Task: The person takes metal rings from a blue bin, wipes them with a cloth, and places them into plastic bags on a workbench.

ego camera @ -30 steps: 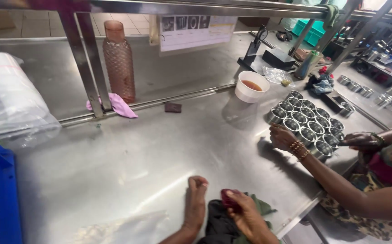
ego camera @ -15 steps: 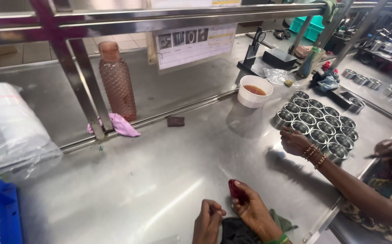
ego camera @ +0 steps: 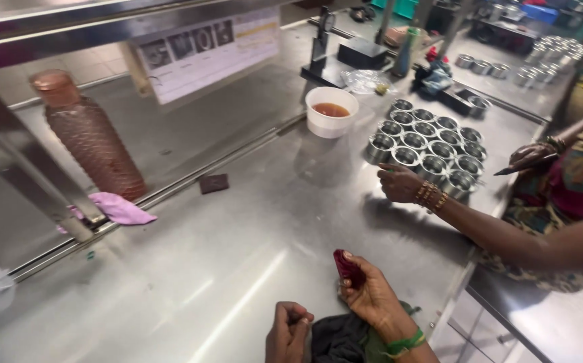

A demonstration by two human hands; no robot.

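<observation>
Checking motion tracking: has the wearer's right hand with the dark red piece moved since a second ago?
Yes. The right hand holding the dark red piece has lifted off the dark cloth it was pressed against, rising toward the white cup.

Steel bench [ego camera: 237,269] in front of me, w/ a copper-colored bottle [ego camera: 93,138] at the back left, pink cloth [ego camera: 120,208] right by it. White cup [ego camera: 331,111] of brownish liquid sits near a cluster of small metal tins [ego camera: 429,144]. Co-worker's arm [ego camera: 506,225] reaches in beside those.
</observation>
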